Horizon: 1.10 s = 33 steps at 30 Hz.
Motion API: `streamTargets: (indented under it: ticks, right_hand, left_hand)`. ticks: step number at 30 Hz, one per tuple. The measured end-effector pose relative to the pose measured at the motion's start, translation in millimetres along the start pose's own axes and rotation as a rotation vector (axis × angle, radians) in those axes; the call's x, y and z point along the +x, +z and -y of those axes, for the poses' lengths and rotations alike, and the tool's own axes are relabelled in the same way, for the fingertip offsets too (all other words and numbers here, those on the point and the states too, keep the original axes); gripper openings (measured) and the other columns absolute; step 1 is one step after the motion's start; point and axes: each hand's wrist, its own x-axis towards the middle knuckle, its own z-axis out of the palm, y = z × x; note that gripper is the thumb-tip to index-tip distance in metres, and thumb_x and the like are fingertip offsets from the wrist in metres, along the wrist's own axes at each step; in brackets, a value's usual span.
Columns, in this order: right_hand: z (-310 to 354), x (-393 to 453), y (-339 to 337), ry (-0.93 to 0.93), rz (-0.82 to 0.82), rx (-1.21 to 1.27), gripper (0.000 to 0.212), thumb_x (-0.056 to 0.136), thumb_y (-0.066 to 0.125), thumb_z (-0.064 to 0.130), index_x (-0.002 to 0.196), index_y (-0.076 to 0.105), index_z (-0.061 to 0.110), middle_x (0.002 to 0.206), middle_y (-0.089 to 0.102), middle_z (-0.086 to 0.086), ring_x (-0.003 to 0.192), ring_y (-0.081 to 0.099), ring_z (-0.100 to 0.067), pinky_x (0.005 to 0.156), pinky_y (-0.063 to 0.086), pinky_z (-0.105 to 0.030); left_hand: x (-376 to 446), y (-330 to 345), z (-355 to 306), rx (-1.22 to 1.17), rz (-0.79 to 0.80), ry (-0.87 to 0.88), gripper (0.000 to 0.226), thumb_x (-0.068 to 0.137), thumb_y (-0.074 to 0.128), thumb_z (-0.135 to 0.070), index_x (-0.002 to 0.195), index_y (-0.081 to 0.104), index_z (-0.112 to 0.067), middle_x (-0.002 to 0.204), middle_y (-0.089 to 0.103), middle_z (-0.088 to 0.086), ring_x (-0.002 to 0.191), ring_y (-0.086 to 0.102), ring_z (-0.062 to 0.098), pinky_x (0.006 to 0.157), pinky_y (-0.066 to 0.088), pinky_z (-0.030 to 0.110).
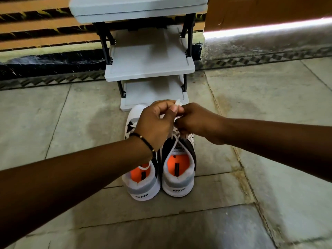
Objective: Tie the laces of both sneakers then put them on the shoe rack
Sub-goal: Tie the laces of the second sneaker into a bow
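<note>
While both hands meet above the right sneaker (pixel 178 169), lace work on it is underway, not finished by my read. Left hand (pixel 156 123) is closed, thumb and forefinger pinching a white lace (pixel 177 102) end or loop that sticks up past the fingertips. Right hand (pixel 195 121) is curled shut close against it, gripping lace lower down near the tongue; its fingers are turned away, so the exact hold is hard to tell. Lace is lifted clear of the eyelets, likely to get slack for forming or crossing a loop.

Left sneaker (pixel 142 178) sits touching the right one, heels toward the camera, toes toward the shoe rack (pixel 150 69). Orange insoles show in both. Whether the left sneaker is tied cannot be told; the left forearm covers most of its lacing, only a bit of lace shows by the toe.

Shoe rack stands just beyond the toes, grey shelves on a black frame, against a striped wall (pixel 36 29). The three visible shelves look bare, so placing should be unobstructed. Lowest shelf is nearly touching the toe of the left sneaker. Tiled floor (pixel 269 123) around the pair is bare. Black bead bracelet (pixel 143 139) on the left wrist. Main obstruction is the hands themselves hiding the knot.
</note>
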Motion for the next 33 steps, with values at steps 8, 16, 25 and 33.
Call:
streamTargets:
  ticks: [8,16,25,33]
  right_hand:
    - [-4.4,-6.2,-9.3,0.015,0.052,0.025,0.019,0.090,0.055,0.014,0.080,0.065,0.002,0.063,0.061,-0.006,0.052,0.053,-0.012,0.055,0.047,-0.025]
    - [3.2,-7.1,-9.3,0.006,0.053,0.069,0.034,0.095,0.046,0.023,0.086,0.065,-0.003,0.061,0.062,-0.008,0.057,0.056,-0.018,0.062,0.046,-0.036]
    - [0.1,-5.6,-24.4,-0.127,-0.010,0.042,0.012,0.084,0.059,-0.001,0.087,0.067,-0.009,0.063,0.063,-0.012,0.056,0.057,-0.018,0.054,0.050,-0.021]
    - [0.6,-8.4,-28.2,-0.303,-0.009,-0.258,0.011,0.077,0.067,0.010,0.082,0.070,0.001,0.079,0.068,-0.028,0.072,0.065,-0.040,0.075,0.055,-0.053]
  left_hand:
    - [6.4,-16.1,-3.0,0.490,0.156,0.171,0.016,0.093,0.038,-0.018,0.100,0.052,-0.014,0.076,0.062,-0.002,0.071,0.062,0.015,0.068,0.048,0.024]
    - [17.2,-29.7,3.7,0.052,0.273,-0.329,0.025,0.090,0.046,-0.003,0.114,0.053,-0.005,0.069,0.060,0.001,0.046,0.058,-0.002,0.043,0.043,0.010]
    - [12.0,-28.1,-3.6,-0.065,0.539,-0.377,0.030,0.085,0.052,0.000,0.114,0.054,-0.008,0.090,0.065,0.003,0.057,0.067,0.007,0.052,0.054,0.016]
    - [15.9,-17.1,3.7,0.181,0.423,-0.275,0.015,0.075,0.069,-0.013,0.088,0.062,-0.011,0.078,0.067,0.003,0.063,0.071,0.016,0.056,0.058,0.027]
